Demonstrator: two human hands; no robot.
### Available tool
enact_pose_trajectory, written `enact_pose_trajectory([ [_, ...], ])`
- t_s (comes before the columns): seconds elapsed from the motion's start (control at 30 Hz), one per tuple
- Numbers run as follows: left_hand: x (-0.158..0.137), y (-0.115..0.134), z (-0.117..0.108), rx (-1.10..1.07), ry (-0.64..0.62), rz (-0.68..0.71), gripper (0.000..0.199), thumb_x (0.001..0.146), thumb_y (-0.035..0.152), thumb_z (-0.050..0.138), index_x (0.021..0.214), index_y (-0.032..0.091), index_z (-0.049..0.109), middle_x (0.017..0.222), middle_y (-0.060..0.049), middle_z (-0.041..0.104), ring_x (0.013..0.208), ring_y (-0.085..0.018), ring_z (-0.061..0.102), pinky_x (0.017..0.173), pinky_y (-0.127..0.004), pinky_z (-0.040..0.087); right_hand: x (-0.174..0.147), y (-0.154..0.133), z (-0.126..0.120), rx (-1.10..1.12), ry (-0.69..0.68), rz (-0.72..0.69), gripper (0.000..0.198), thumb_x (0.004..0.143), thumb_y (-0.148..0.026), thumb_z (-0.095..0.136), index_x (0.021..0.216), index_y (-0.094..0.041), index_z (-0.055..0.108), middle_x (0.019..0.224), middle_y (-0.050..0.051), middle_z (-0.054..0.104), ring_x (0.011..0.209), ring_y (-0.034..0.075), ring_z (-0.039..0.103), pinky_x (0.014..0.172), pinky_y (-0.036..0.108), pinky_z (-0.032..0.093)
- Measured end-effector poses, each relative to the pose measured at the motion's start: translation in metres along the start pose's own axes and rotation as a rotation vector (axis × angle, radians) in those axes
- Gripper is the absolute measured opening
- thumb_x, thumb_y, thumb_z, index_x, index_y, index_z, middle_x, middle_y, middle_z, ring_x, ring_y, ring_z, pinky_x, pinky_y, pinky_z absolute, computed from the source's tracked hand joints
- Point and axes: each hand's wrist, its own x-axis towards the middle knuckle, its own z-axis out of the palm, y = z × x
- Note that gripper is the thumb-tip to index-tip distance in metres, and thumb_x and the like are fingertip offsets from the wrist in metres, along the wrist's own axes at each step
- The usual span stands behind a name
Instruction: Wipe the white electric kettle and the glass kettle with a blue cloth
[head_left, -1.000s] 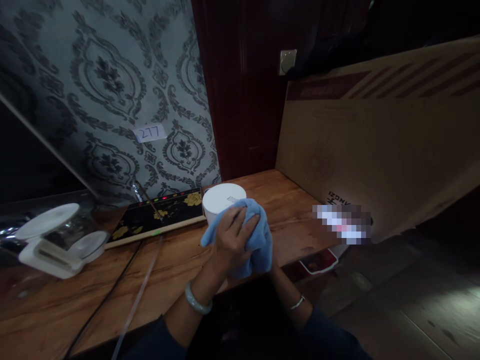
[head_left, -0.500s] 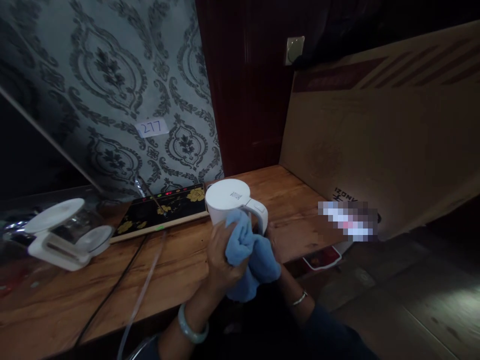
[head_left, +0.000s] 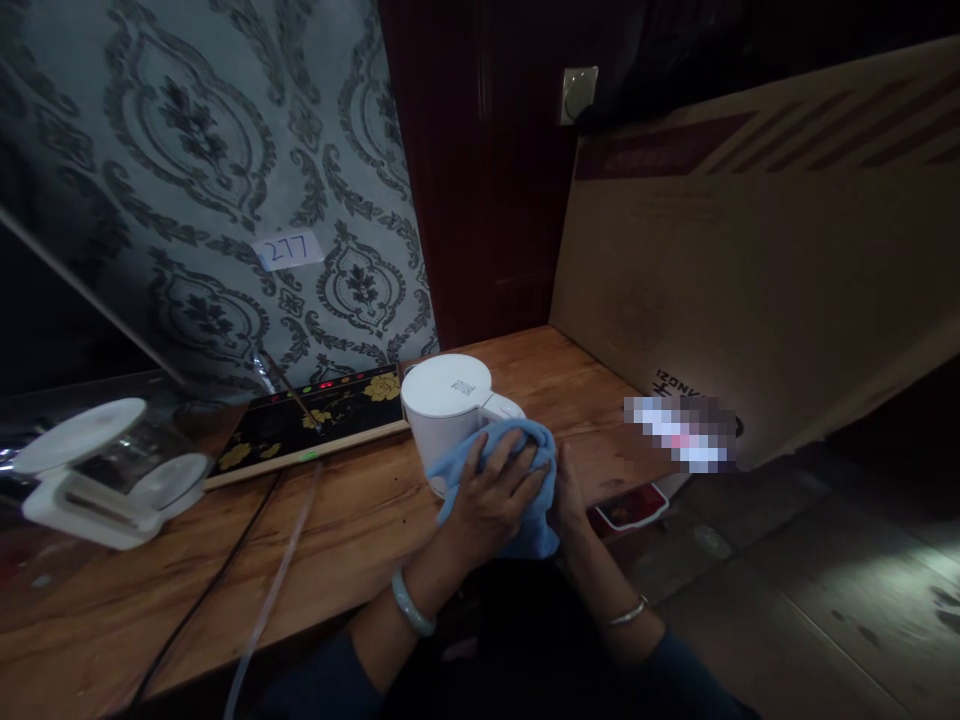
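Our left hand (head_left: 491, 495) presses a soft blue cloth (head_left: 517, 470) against the near side of the round white plastic kettle (head_left: 450, 415), lid shut. Our right hand (head_left: 566, 495) grips the cloth's right edge.

Smooth matt white plastic kettle (head_left: 448, 415), soft blue cloth (head_left: 501, 478) (fleecy, crumpled), glossy varnished wood surface (head_left: 352, 530) with visible grain, black lacquered tray (head_left: 315, 425) with gold flowers, matt brown cardboard box (head_left: 757, 280), patterned wallpaper (head_left: 202, 180), dull wooden floor (head_left: 810, 580)

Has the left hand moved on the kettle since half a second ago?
Yes. The left hand with the cloth has gone up, from below the kettle handle to over it.
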Motion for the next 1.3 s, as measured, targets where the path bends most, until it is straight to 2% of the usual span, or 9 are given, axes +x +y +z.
enact_pose_trajectory([
  [0.17, -0.031, 0.01, 0.014, -0.05, -0.218, 0.058, 0.045, 0.085, 0.01, 0.055, 0.128, 0.022, 0.062, 0.134, -0.009, 0.065, 0.128, -0.027, 0.053, 0.115, -0.045, 0.032, -0.005, 0.0, -0.004, 0.289, -0.075, 0.269, 0.068, 0.08, -0.086, 0.037, 0.091, -0.025, 0.066, 0.087, 0.008, 0.075, 0.092, 0.03, 0.072, 0.082, 0.046, 0.057],
  [0.33, -0.06, 0.006, 0.006, -0.262, -0.449, -0.059, 0.052, 0.071, 0.019, 0.069, 0.123, 0.019, 0.062, 0.108, -0.011, 0.07, 0.104, -0.029, 0.06, 0.088, -0.044, 0.049, -0.008, 0.005, -0.004, 0.273, -0.06, 0.241, 0.065, 0.079, -0.085, 0.042, 0.092, -0.026, 0.066, 0.094, 0.007, 0.076, 0.096, 0.028, 0.071, 0.088, 0.045, 0.054],
  [0.43, -0.082, -0.006, -0.01, -0.371, -0.333, -0.287, 0.05, 0.069, 0.021, 0.069, 0.119, 0.02, 0.063, 0.101, -0.009, 0.07, 0.093, -0.028, 0.064, 0.081, -0.042, 0.053, -0.009, 0.003, -0.003, 0.261, -0.11, 0.169, 0.056, 0.079, -0.077, 0.056, 0.096, -0.025, 0.068, 0.1, 0.007, 0.076, 0.099, 0.028, 0.07, 0.093, 0.046, 0.052],
  [0.53, -0.1, -0.024, -0.021, -0.367, -0.101, -0.657, 0.051, 0.075, 0.02, 0.064, 0.126, 0.023, 0.058, 0.116, -0.01, 0.069, 0.105, -0.028, 0.066, 0.091, -0.044, 0.054, -0.009, -0.007, 0.006, 0.183, -0.145, 0.078, 0.045, 0.076, -0.06, 0.072, 0.103, -0.023, 0.069, 0.102, 0.006, 0.075, 0.098, 0.027, 0.069, 0.091, 0.043, 0.053],
  [0.67, -0.103, -0.053, -0.017, -0.376, 0.035, -1.062, 0.083, 0.075, 0.031, 0.071, 0.15, 0.023, 0.035, 0.14, -0.014, 0.058, 0.126, -0.03, 0.059, 0.106, -0.048, 0.047, -0.005, -0.024, 0.029, 0.023, -0.031, 0.01, 0.038, 0.07, -0.049, 0.078, 0.093, -0.021, 0.071, 0.083, 0.003, 0.074, 0.077, 0.022, 0.067, 0.073, 0.035, 0.054],
  [0.77, -0.093, -0.071, -0.006, -0.568, 0.001, -1.085, 0.095, 0.071, 0.038, 0.076, 0.153, 0.022, 0.031, 0.142, -0.014, 0.057, 0.13, -0.03, 0.057, 0.11, -0.046, 0.045, 0.0, -0.032, 0.044, -0.019, 0.074, -0.02, 0.034, 0.069, -0.051, 0.076, 0.08, -0.019, 0.07, 0.068, 0.001, 0.068, 0.064, 0.018, 0.061, 0.062, 0.031, 0.051],
  [0.9, -0.08, -0.08, 0.007, -0.687, -0.035, -1.087, 0.086, 0.069, 0.038, 0.079, 0.145, 0.022, 0.044, 0.131, -0.011, 0.066, 0.126, -0.03, 0.06, 0.109, -0.046, 0.045, 0.01, -0.037, 0.049, -0.058, 0.155, -0.068, 0.037, 0.069, -0.055, 0.074, 0.071, -0.019, 0.066, 0.061, 0.0, 0.062, 0.058, 0.015, 0.055, 0.054, 0.027, 0.046],
  [1.1, -0.061, -0.077, 0.028, -0.666, -0.003, -1.147, 0.086, 0.067, 0.036, 0.081, 0.144, 0.021, 0.046, 0.135, -0.013, 0.064, 0.126, -0.033, 0.06, 0.11, -0.049, 0.044, 0.038, -0.038, 0.031, -0.104, 0.174, -0.061, 0.043, 0.067, -0.06, 0.073, 0.062, -0.019, 0.058, 0.052, -0.004, 0.05, 0.05, 0.012, 0.045, 0.048, 0.026, 0.04],
  [1.3, -0.027, -0.086, 0.064, -0.747, 0.031, -1.092, 0.082, 0.066, 0.03, 0.081, 0.14, 0.021, 0.049, 0.137, -0.011, 0.063, 0.129, -0.032, 0.057, 0.112, -0.048, 0.042, 0.078, -0.031, 0.004, -0.16, 0.212, -0.093, 0.044, 0.064, -0.062, 0.071, 0.064, -0.02, 0.057, 0.053, -0.003, 0.053, 0.051, 0.013, 0.046, 0.049, 0.026, 0.039],
])
